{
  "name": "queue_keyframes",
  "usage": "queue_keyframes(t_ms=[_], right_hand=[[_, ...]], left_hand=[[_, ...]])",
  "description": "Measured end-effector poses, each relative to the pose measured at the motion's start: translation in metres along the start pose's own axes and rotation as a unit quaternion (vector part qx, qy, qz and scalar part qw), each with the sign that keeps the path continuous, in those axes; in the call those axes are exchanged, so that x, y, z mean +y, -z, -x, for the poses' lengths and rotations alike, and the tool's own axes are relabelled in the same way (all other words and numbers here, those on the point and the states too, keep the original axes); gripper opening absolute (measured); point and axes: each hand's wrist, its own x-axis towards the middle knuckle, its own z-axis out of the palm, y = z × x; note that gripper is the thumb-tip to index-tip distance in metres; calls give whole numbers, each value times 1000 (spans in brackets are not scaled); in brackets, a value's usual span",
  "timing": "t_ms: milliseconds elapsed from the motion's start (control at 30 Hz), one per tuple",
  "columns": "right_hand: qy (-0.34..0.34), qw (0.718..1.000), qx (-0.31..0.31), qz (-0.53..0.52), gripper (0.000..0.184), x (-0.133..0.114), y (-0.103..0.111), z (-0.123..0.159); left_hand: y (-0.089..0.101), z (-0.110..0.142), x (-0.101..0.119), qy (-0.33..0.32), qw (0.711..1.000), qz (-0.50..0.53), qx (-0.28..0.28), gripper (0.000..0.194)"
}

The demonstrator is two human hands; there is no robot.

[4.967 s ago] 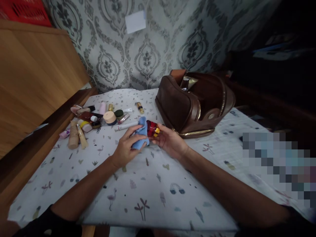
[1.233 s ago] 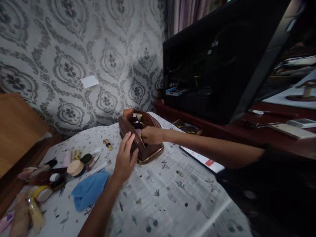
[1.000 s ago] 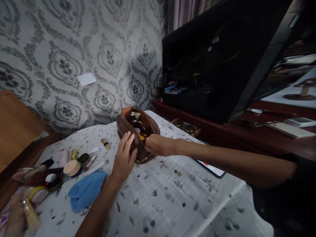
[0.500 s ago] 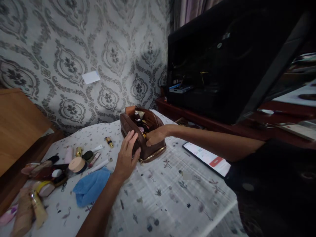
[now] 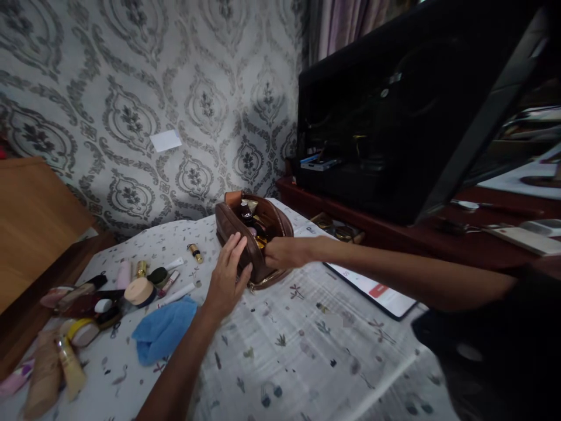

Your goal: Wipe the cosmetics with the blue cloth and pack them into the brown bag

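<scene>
The brown bag (image 5: 236, 234) stands on the patterned cloth (image 5: 280, 356) at twelve o'clock from the wearer, mouth up and unzipped, its long axis running from eleven o'clock, the handle end, to five. The left hand (image 5: 225, 278) lies against its near-left side, fingers slightly spread, thumb apart. The right hand (image 5: 287, 251) is curled at the bag's four o'clock rim; its fingertips are hidden, so whether they pinch anything I cannot tell. From the bag, the blue cloth (image 5: 164, 330) lies at eight o'clock, the phone (image 5: 385, 295) at four.

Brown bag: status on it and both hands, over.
Left hand against bag's side. Right hand at its mouth, grip unclear. Bag unzipped, items inside. Right forearm partly covers phone; nothing visibly blocking bag.
</scene>
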Motion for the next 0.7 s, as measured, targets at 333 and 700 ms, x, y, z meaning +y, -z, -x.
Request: queue_keyframes(t_ms=[333,700], right_hand=[[-7,941,224,255,59,2,-102,64],[-37,941,281,183,86,-5,-129,61]], left_hand=[[-5,3,-3,-9,999,-13,-33,54],[7,-1,1,-7,993,-71,-89,58]])
